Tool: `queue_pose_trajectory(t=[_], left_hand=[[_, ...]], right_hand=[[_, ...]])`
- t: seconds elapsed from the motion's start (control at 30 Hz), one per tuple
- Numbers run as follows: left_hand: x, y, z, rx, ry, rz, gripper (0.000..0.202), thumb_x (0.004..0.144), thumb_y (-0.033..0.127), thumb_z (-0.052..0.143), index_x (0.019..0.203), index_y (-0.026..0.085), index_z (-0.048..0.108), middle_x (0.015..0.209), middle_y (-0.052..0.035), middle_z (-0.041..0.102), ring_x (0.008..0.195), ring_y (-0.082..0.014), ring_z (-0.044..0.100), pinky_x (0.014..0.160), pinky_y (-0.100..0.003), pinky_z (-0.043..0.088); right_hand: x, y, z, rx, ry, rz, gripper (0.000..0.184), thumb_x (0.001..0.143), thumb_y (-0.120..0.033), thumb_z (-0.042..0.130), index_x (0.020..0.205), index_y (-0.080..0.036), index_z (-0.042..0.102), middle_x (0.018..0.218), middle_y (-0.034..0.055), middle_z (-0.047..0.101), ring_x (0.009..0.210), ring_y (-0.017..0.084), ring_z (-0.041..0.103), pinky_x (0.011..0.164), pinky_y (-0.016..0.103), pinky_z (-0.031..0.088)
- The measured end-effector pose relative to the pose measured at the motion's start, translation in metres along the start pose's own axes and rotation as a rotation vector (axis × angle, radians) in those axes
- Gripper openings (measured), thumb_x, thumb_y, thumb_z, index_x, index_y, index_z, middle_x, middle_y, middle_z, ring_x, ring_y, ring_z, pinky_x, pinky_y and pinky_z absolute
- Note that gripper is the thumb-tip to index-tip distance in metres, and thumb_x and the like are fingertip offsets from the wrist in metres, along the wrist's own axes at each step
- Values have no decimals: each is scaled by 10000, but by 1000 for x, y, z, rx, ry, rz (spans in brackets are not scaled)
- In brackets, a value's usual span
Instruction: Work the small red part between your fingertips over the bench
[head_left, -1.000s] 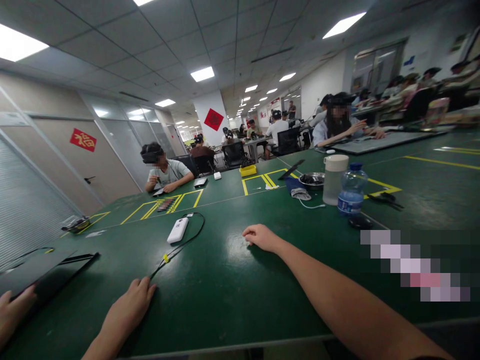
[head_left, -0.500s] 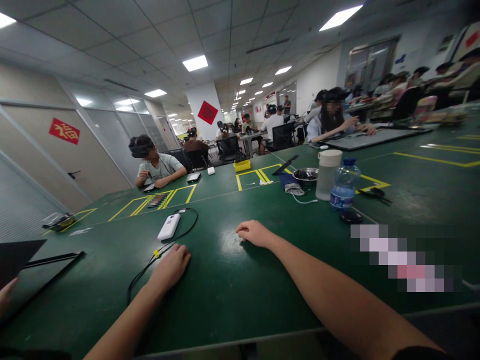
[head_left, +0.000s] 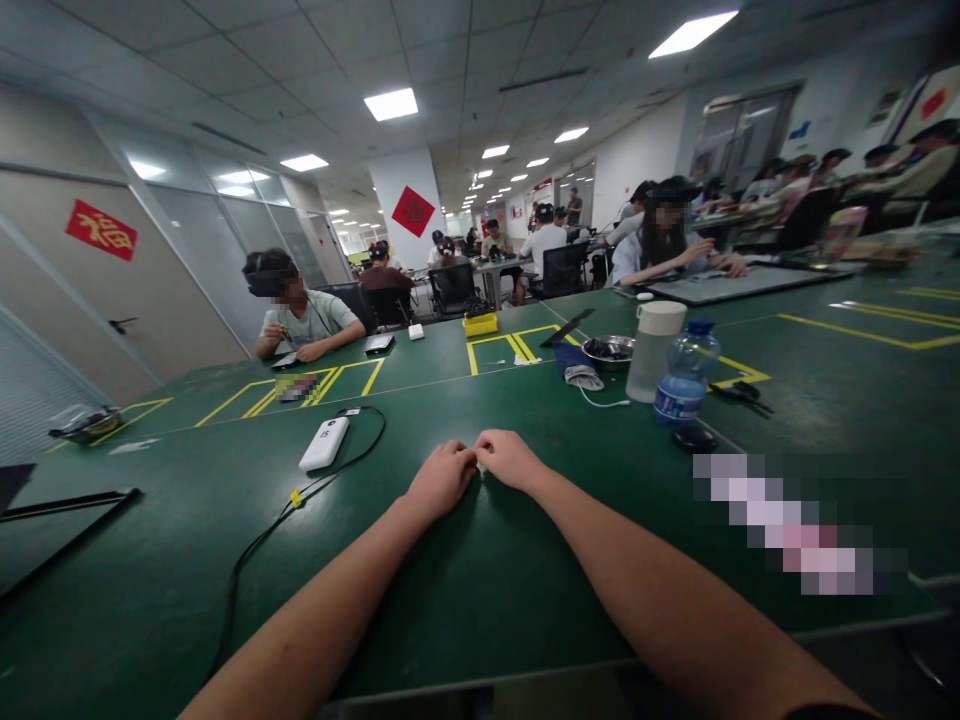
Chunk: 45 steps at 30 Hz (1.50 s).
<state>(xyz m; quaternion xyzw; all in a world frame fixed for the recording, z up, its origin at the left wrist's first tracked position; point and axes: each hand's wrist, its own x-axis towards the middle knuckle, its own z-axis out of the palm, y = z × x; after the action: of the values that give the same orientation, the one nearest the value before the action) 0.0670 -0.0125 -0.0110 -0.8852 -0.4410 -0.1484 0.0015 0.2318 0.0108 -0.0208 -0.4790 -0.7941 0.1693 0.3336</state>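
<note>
My left hand (head_left: 441, 478) and my right hand (head_left: 513, 461) meet over the middle of the green table (head_left: 540, 610). Their fingertips touch or nearly touch, and the fingers of both are curled closed. Whatever they may pinch is hidden or too small to name. To the left of my hands lies a white power bank (head_left: 324, 444) marked 15. A black cable (head_left: 259, 545) with a yellow tag (head_left: 296, 498) runs from it towards the front edge.
At right stand a frosted bottle (head_left: 654, 355), a blue-capped water bottle (head_left: 686, 375) and a metal bowl (head_left: 609, 350); a black mouse (head_left: 694, 438) lies nearby. A yellow box (head_left: 480, 325) is farther back. Two people (head_left: 307, 318) (head_left: 664, 245) sit across the table.
My left hand has moved right and forward, from beside the cable to my right hand. The right hand has hardly moved. At far left, another person's hand has left the view.
</note>
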Motion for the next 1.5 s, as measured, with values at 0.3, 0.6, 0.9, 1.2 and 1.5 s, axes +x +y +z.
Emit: queue_pose_trajectory(t=[0.3,0.6,0.9,1.2,1.5], left_hand=[[-34,2,-19,-182,5,45,179,852,209,444,925,205,608,1162,-77,518,1021,-192,523,910,-302,405],[-31,-20,-15,-107,-44,-229,242,808,130,443,936,188,639,916,-85,545,872,-203,536,820,-306,411],[-27,-30,-3,-185,24,-179,169,823,130,453,842,181,613,859,-64,561,801,-176,548,746,-275,418],[-26,-30,0,-220,26,-203,173,799,123,490,871,185,635,889,-65,593,800,-177,570,746,-274,427],[-26,-22,-10,-448,89,-241,158,790,147,508,836,185,655,784,-31,649,733,-159,582,699,-256,427]], right_hand=[[-7,-2,6,-123,-176,-46,358,799,-384,548,1132,-259,592,1026,52,587,896,181,574,731,254,391],[-6,-10,8,-140,-249,-85,219,780,-316,612,992,-289,656,972,20,572,881,166,560,715,241,372],[-6,-8,11,-200,-222,-60,126,786,-271,591,882,-215,651,912,45,569,820,165,547,683,248,364],[-6,-14,7,26,-165,-89,110,769,-158,567,876,-167,593,779,11,582,652,114,520,631,229,372],[-6,-11,15,224,-140,-34,229,732,-145,565,954,-175,610,856,23,609,709,125,569,683,245,436]])
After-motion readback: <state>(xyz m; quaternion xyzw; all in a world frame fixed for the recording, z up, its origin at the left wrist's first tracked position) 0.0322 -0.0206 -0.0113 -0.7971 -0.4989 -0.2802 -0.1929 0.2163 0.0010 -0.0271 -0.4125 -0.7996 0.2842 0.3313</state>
